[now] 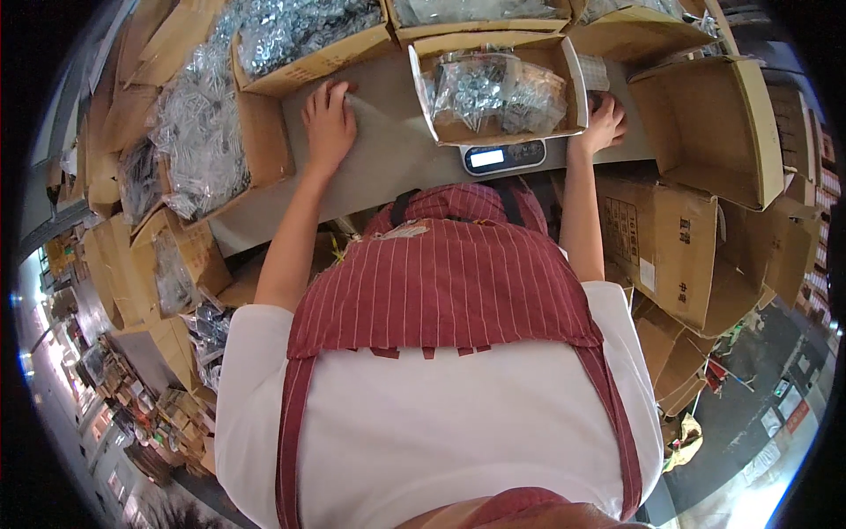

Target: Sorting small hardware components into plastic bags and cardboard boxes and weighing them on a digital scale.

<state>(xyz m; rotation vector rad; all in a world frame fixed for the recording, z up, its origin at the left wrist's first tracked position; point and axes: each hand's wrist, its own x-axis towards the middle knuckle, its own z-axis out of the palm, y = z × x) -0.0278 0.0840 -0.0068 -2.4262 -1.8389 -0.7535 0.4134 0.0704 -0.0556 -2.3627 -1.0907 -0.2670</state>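
My left hand (pixel 329 123) lies flat, fingers apart, on the grey table top (pixel 388 163) beside a cardboard box of bagged metal parts (pixel 300 40). My right hand (pixel 604 123) rests at the right side of a small open cardboard box (pixel 498 88) holding clear bags of small metal hardware. That box sits on a digital scale (pixel 502 157) with a lit display at the table's near edge. Neither hand visibly grips anything. I wear a red striped apron over a white shirt.
Open cardboard boxes ring the table: an empty one at the right (pixel 709 123), a closed carton below it (pixel 674 247), several boxes with bagged metal parts at the left (pixel 198 141) and along the back (pixel 480 13). More cartons stand on the floor at the left.
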